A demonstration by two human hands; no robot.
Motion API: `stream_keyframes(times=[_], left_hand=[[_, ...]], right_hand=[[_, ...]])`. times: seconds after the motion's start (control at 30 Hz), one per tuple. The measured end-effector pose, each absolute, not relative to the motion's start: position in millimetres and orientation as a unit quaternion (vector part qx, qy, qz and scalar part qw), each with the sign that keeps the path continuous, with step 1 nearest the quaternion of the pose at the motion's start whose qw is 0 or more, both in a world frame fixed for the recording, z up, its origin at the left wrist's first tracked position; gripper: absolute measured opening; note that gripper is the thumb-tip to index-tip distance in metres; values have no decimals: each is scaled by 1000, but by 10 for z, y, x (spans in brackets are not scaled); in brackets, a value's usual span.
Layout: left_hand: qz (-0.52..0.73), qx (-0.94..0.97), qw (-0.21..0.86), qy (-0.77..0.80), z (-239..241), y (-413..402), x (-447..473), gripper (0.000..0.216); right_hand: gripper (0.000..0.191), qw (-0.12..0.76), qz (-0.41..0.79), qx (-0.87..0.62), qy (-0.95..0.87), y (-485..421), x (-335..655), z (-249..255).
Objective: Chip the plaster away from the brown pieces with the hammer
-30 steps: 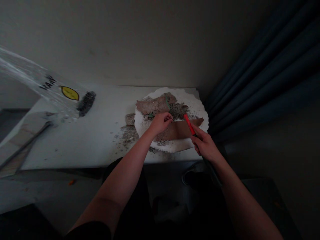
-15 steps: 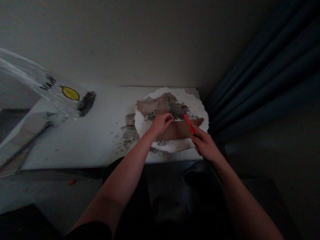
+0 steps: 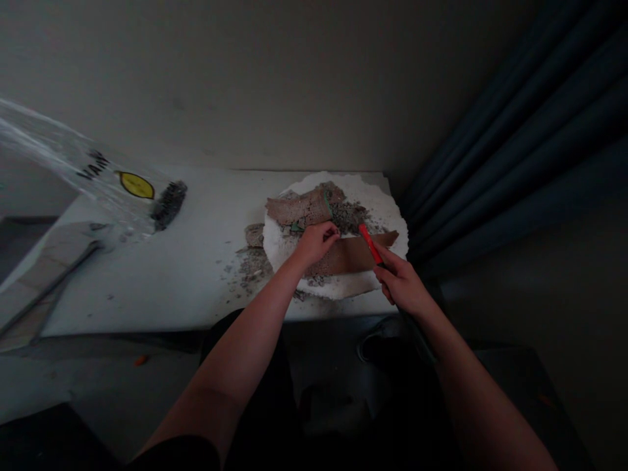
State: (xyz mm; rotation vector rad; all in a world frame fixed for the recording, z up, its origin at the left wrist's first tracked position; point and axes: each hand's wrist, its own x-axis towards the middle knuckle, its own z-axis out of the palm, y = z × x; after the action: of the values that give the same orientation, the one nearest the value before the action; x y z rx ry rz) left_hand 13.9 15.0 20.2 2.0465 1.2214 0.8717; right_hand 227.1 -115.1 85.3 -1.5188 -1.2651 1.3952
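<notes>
Red-tipped tool (image 3: 370, 243), head view: held in the right hand (image 3: 400, 281), above the right part of a white ragged-edged slab (image 3: 385, 199). Fingers of that hand are closed around its dark rear portion; the red end points up and to the left, at the near right edge of a heap of grey crumbled debris (image 3: 348, 217). Contact between tip and heap cannot be confirmed.

Left hand (image 3: 316, 243) is over the middle of the slab, fingers curled inward with thumb and fingertips close together. Whether anything is pinched between them cannot be told.

On the slab, a brown strip (image 3: 356, 255) lies across the near side, its left part under the left hand. A perforated brown piece (image 3: 297, 208) lies on the far left, with a green edge at its right end.

The slab rests at the right end of a white table (image 3: 161, 281). Loose grey fragments (image 3: 252, 265) are scattered just left of it. Well apart, at the far left, a clear plastic bag (image 3: 110, 180) with a yellow print stands beside dark grey material (image 3: 169, 206). A blue-grey curtain (image 3: 520, 131) hangs at right.
</notes>
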Motion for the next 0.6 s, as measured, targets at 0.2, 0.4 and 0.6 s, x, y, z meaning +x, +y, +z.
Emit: stream_keyframes(times=[0.2, 0.4, 0.6], left_hand=[[327, 767, 300, 463, 197, 156, 140, 4], [327, 771, 298, 458, 185, 161, 133, 5], [321, 779, 289, 455, 157, 148, 132, 4]], right_hand=[[69, 357, 544, -587, -482, -1150, 2266, 872], [70, 362, 548, -582, -480, -1142, 2264, 848], [71, 374, 556, -570, -475, -1226, 2255, 994]])
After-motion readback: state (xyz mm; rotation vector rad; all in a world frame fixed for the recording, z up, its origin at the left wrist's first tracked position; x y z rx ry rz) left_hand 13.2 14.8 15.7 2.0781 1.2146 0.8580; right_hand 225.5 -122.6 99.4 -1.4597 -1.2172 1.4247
